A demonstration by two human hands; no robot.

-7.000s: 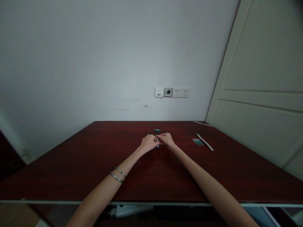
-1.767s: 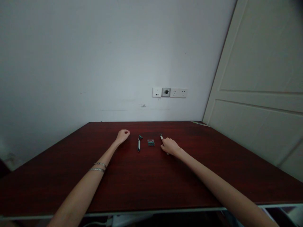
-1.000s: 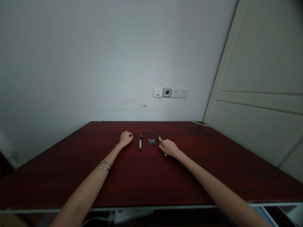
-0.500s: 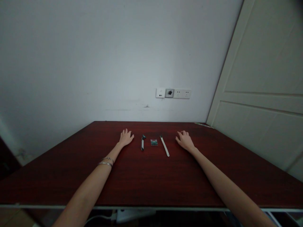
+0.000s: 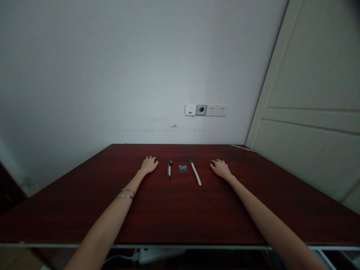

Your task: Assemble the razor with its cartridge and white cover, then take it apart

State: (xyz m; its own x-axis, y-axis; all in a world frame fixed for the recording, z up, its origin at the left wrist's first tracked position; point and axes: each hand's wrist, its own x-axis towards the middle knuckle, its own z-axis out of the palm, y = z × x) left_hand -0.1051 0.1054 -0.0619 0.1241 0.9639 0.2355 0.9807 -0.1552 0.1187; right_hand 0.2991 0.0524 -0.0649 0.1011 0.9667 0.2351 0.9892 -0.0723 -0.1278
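My left hand (image 5: pixel 149 165) lies palm down on the dark red table (image 5: pixel 180 217), fingers spread and holding nothing. Just right of it is a razor (image 5: pixel 169 169) with a pale handle and dark edges, its head pointing away from me. A small clear case (image 5: pixel 183 169) with green contents sits in the middle. To its right a slim white stick-like tool (image 5: pixel 196 173) with a dark far tip and a hole at its near end lies slanted. My right hand (image 5: pixel 221 168) rests on the table beyond that tool, empty, its fingers apart and slightly bent. Neither hand touches any object.
Behind the table stands a white wall with a row of sockets (image 5: pixel 206 110). A pale panelled door (image 5: pixel 312 116) borders the right side. Under the table's front edge are a white power strip (image 5: pixel 160 255) and a cable. A flat strip (image 5: pixel 242 148) lies at the back right corner.
My hands have settled slightly lower and flatter on the table, and the right fingers have come down a little. The razor, case and white tool have stayed in place.
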